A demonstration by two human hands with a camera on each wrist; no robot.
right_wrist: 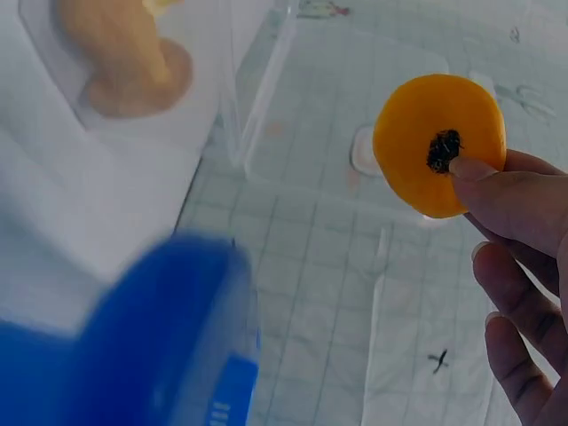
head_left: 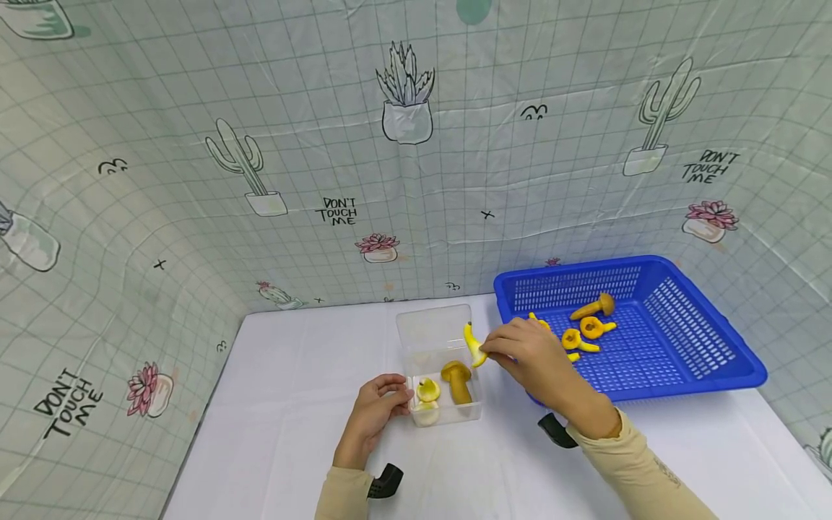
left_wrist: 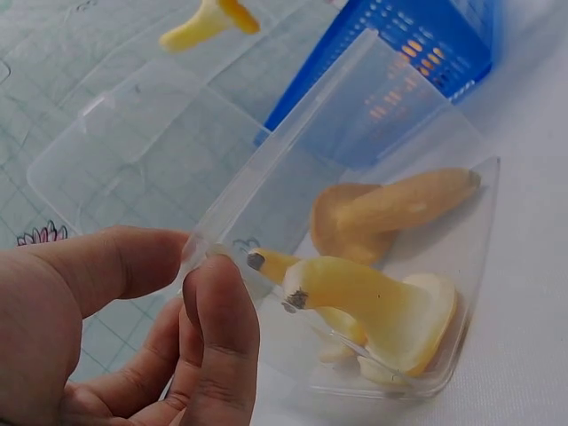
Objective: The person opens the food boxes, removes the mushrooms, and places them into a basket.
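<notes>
My right hand (head_left: 533, 361) pinches a yellow toy mushroom (head_left: 472, 343) by its cap, its stem pointing away. The right wrist view shows the orange cap face (right_wrist: 408, 133) with a dark centre under the thumb. This mushroom is held above the right side of a clear plastic box (head_left: 455, 414). My left hand (head_left: 377, 408) grips the box's left wall between thumb and fingers. Inside the box, a brown mushroom (head_left: 460, 386) lies on the right and yellow mushrooms (head_left: 428, 390) on the left. The box's clear lid (head_left: 434, 325) stands open at the back.
To the right, a blue perforated basket (head_left: 708, 365) holds several yellow mushrooms (head_left: 593, 328) and a brown one (head_left: 594, 306). My right forearm passes in front of its near left corner. A white cloth (head_left: 305, 361) covers the table; a printed grid curtain (head_left: 455, 180) hangs behind.
</notes>
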